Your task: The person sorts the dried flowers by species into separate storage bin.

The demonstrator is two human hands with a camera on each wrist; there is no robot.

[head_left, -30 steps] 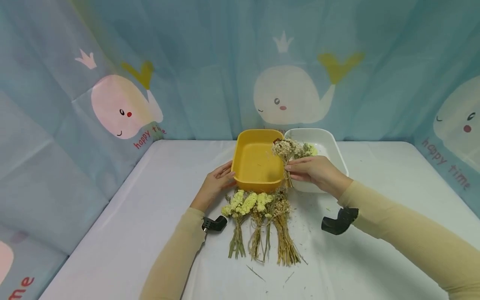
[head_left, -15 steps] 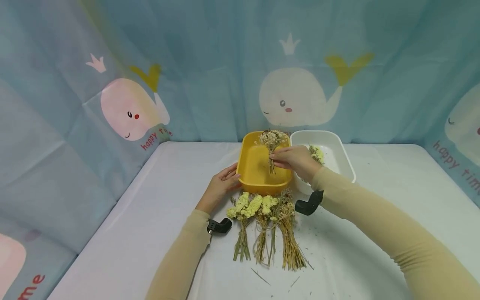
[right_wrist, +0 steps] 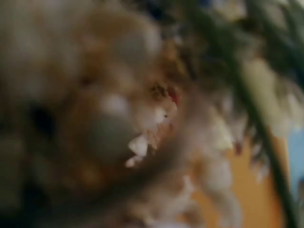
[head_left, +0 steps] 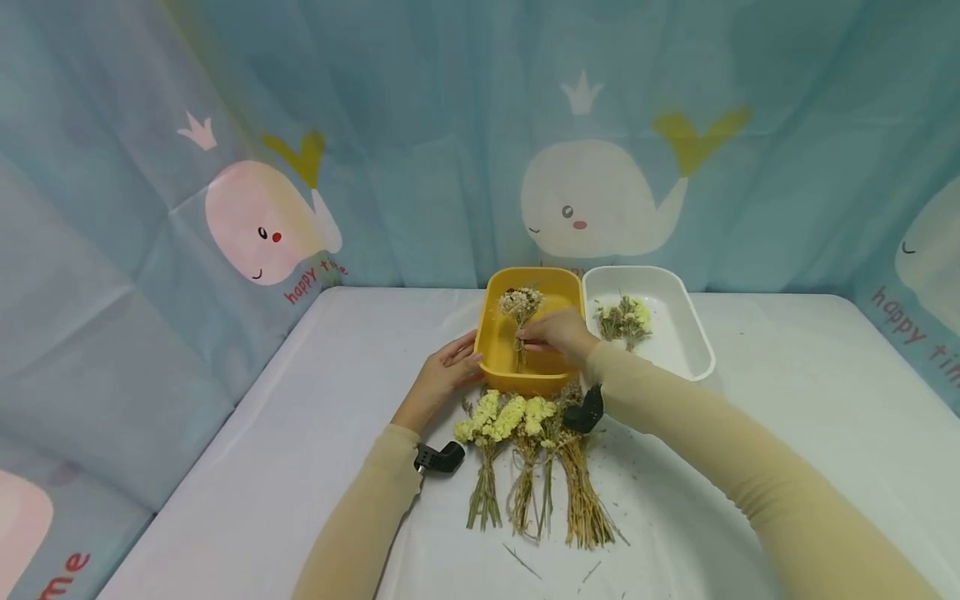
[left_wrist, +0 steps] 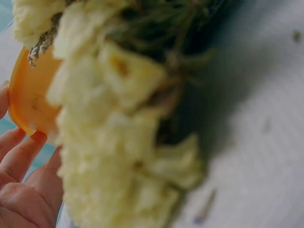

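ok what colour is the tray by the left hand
The tray is plain orange-yellow, clearest in the head view.

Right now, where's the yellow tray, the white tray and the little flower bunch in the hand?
Yellow tray (head_left: pixel 528 384): head view, outside of its near wall.
White tray (head_left: pixel 671 333): head view, its bare floor.
Held flower bunch (head_left: pixel 521 302): head view, its pale flower heads.

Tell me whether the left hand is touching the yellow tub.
Touching. The left wrist view shows the left hand with fingertips right up against the yellow tub, no gap between them.
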